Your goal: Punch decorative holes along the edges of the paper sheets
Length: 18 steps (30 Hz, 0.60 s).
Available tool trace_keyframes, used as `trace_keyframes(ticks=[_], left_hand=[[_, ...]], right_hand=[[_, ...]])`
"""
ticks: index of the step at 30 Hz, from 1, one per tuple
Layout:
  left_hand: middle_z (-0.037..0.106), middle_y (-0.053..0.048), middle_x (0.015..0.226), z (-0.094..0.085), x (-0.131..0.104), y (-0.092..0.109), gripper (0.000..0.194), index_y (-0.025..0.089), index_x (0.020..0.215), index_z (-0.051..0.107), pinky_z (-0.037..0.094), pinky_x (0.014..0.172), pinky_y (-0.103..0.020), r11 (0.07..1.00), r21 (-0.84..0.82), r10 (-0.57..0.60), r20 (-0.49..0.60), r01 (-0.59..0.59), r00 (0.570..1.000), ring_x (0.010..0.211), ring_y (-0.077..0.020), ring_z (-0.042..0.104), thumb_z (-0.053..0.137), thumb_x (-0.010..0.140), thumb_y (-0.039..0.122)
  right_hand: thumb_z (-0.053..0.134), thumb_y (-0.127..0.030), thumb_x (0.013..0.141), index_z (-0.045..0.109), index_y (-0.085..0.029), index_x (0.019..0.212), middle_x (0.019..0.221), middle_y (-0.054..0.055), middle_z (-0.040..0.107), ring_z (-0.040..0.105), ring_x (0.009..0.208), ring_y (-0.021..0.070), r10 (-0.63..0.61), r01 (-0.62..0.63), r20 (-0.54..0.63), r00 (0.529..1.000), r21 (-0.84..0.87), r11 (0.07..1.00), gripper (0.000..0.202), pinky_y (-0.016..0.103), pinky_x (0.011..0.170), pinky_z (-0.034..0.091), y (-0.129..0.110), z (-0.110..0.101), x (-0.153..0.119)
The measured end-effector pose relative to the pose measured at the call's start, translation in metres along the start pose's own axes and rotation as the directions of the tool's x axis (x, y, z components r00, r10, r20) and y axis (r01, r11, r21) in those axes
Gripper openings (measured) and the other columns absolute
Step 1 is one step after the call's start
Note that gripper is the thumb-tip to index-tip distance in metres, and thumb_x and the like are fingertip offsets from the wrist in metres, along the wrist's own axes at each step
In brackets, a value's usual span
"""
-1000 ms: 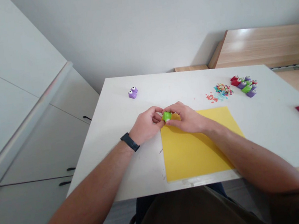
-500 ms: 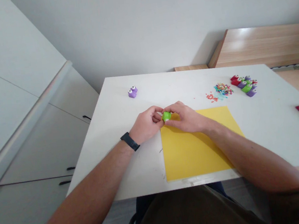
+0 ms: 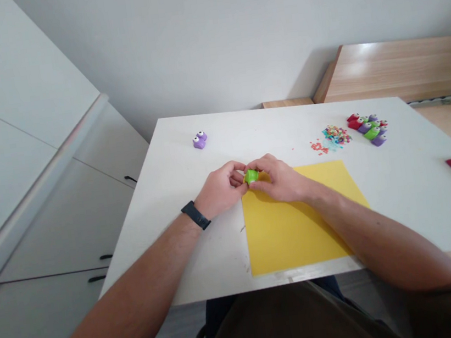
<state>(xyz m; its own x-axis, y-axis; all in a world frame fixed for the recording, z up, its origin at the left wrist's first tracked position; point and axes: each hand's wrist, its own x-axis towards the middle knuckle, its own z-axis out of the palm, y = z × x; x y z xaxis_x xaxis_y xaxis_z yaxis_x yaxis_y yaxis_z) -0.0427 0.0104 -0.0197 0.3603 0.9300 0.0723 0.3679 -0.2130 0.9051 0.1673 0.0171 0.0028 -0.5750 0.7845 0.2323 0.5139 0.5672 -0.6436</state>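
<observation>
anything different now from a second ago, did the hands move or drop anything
Nothing visibly moved, and nothing was taken hold of or let go. The left hand and right hand still hold the green piece at their fingertips; the yellow sheet, purple pieces and colourful bits stayed put.

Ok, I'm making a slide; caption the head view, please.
Left hand and right hand meet at a green piece near yellow paper on a white table.
</observation>
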Motion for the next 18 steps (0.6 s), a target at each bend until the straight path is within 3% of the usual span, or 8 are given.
trace_keyframes(ticks=[13,18], left_hand=[[0.071,-0.003,0.094,-0.007,-0.006,0.016,0.045,0.019,0.118,0.058,0.056,0.070,-0.027,0.995,0.073,0.060,0.064,-0.065,0.996,0.080,-0.0161,0.068,0.074,0.077,0.028],[0.071,-0.004,0.102,-0.006,-0.007,0.028,0.054,0.019,0.115,0.061,0.055,0.076,-0.028,0.991,0.128,0.027,0.050,-0.033,0.998,0.086,-0.0171,0.067,0.082,0.072,0.043]], right_hand=[[0.067,-0.018,0.085,0.067,-0.019,0.097,0.093,0.004,0.070,0.058,0.096,0.0223,0.004,-0.003,-0.037,0.999,0.016,1.000,0.012,0.036,0.089,0.043,-0.003,0.003,0.001],[0.066,-0.015,0.083,0.068,-0.020,0.097,0.093,0.004,0.070,0.058,0.095,0.0217,-0.006,0.007,-0.056,0.998,0.019,1.000,0.015,0.035,0.087,0.043,-0.001,0.005,0.000]])
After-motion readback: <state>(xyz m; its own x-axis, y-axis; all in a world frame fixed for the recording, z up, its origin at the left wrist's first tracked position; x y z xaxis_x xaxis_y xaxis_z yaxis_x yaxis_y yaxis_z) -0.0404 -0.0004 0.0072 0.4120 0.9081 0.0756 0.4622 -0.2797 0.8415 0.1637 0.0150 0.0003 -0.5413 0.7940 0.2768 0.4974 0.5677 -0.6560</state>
